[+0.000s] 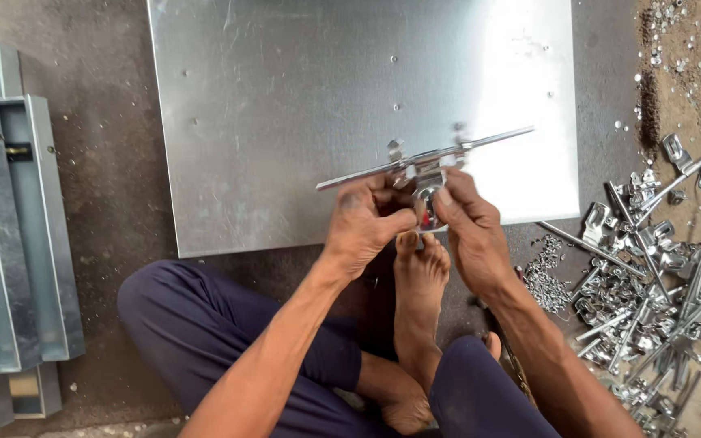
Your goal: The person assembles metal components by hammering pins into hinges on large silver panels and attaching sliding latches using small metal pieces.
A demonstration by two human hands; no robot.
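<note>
Both of my hands hold a shiny metal latch assembly above the near edge of a flat steel sheet (285, 113). The assembly is a long thin rod (496, 139) running left to right, with small brackets threaded on its middle. My left hand (363, 227) grips the rod and bracket from the left, fingers curled around them. My right hand (468, 231) pinches a small bright bracket (427, 199) hanging under the rod. I sit on the floor with legs in dark trousers and a bare foot (419, 284) under the hands.
A heap of metal rods, brackets and clips (651, 276) lies on the floor at the right, with a small pile of screws (544, 280) beside it. Grey metal channel sections (18, 235) lie at the left. Scattered small washers (683, 49) dot the dirt at top right.
</note>
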